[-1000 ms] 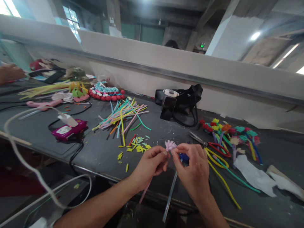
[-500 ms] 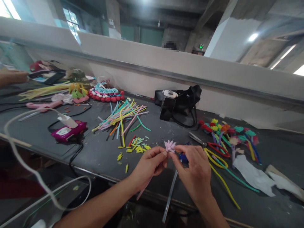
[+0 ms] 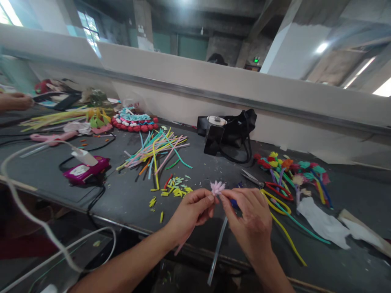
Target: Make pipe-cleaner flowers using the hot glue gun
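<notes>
A small pale pink fuzzy flower (image 3: 217, 187), apparently made of pipe cleaner, stands upright between my hands above the front of the table. My left hand (image 3: 192, 213) pinches it at the base, and its thin pink stem (image 3: 182, 246) slants down below that hand. At the flower's right side, the thumb and index finger of my right hand (image 3: 249, 217) pinch the edge of the petals. Partly hidden behind my right hand lies a blue tool (image 3: 233, 203). From near it a clear stick (image 3: 217, 254) runs past the table's front edge.
Loose pipe cleaners (image 3: 155, 152) and yellow cut pieces (image 3: 175, 190) lie left of centre. Red-handled scissors (image 3: 276, 190) and finished flowers (image 3: 287, 167) are at right. A black bag (image 3: 238, 130) stands behind. Leftward are a purple power block (image 3: 87, 169) and another person's hand (image 3: 15, 101).
My right thumb and index finger have come together at the flower's right edge. My left hand keeps its pinch at the base. The whole view has shifted slightly.
</notes>
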`<state>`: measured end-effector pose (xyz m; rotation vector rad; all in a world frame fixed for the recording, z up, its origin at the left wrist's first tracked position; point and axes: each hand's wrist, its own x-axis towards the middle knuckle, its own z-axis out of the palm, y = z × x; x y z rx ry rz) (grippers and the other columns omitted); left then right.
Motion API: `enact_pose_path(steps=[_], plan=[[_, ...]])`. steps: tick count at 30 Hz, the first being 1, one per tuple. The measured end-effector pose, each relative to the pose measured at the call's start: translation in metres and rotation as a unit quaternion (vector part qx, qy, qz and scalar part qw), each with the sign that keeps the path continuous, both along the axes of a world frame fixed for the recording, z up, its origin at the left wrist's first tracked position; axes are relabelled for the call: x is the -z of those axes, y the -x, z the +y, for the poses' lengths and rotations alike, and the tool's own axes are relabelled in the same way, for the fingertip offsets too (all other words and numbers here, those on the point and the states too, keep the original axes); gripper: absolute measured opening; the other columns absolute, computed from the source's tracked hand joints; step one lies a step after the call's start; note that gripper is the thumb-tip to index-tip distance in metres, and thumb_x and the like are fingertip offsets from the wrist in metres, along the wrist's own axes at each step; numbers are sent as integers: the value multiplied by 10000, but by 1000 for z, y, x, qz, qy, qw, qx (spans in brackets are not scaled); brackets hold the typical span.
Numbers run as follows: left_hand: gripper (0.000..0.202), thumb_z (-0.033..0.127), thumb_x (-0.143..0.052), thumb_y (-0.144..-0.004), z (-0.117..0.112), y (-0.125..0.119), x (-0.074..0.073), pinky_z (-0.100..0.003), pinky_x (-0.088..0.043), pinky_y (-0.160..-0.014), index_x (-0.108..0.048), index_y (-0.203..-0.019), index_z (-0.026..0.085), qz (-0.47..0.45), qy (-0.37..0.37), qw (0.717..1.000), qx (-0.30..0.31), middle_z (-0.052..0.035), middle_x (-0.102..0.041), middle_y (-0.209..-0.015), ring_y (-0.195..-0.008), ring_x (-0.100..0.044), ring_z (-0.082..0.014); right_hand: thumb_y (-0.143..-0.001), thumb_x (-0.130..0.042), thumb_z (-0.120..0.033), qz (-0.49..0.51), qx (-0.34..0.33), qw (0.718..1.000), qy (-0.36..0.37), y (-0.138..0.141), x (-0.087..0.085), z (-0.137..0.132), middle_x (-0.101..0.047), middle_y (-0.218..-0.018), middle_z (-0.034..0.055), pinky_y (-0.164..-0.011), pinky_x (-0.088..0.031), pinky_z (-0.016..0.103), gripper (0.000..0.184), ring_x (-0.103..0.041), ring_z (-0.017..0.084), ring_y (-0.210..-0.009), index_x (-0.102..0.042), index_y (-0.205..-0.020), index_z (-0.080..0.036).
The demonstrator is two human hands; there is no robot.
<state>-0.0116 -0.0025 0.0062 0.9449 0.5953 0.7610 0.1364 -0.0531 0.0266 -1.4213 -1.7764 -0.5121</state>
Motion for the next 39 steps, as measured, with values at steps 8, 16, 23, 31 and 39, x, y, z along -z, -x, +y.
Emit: enact_pose_path(steps=[8,16,23,31,39], plan=[[210,355,-643,-814,-2,0,-3,-202,-144,-409,-615,-760,154,-5,-8,1000,11,33,-499,-527,-422,-296,-45,-884,-614,-201,27,-11,1000,6,-2,0,0,-681,-831,21,-764,-432,348,33,-580,185,-799,-635,-887,-227],[210,342,-627,-836,0,1,-3,-201,-134,-410,-617,-763,146,-3,-14,1000,23,34,-492,-522,-423,-283,-43,-883,-618,-205,33,-12,999,6,-3,1,1,-685,-826,24,-770,-444,350,26,-580,181,-794,-639,-886,-221],[220,358,-582,-874,2,1,-2,-188,-163,-382,-608,-864,139,-31,13,999,35,9,-571,-564,-384,-321,-38,-869,-642,-231,56,-8,998,-22,-9,-6,-5,-680,-842,23,-773,-463,324,83,-607,170,-812,-643,-950,-213],[232,367,-539,-896,3,3,-3,-189,-254,-364,-585,-905,140,-35,25,998,44,-25,-636,-616,-391,-471,-75,-866,-635,-168,69,-17,997,-22,-12,-4,-10,-668,-830,7,-783,-461,282,55,-601,142,-796,-632,-909,-202],[225,353,-529,-906,4,3,-4,-195,-178,-399,-570,-911,132,-42,14,999,23,-22,-618,-604,-401,-385,-52,-877,-621,-177,82,-7,996,-28,-12,-1,-11,-650,-823,6,-791,-446,269,30,-592,136,-791,-625,-898,-199]])
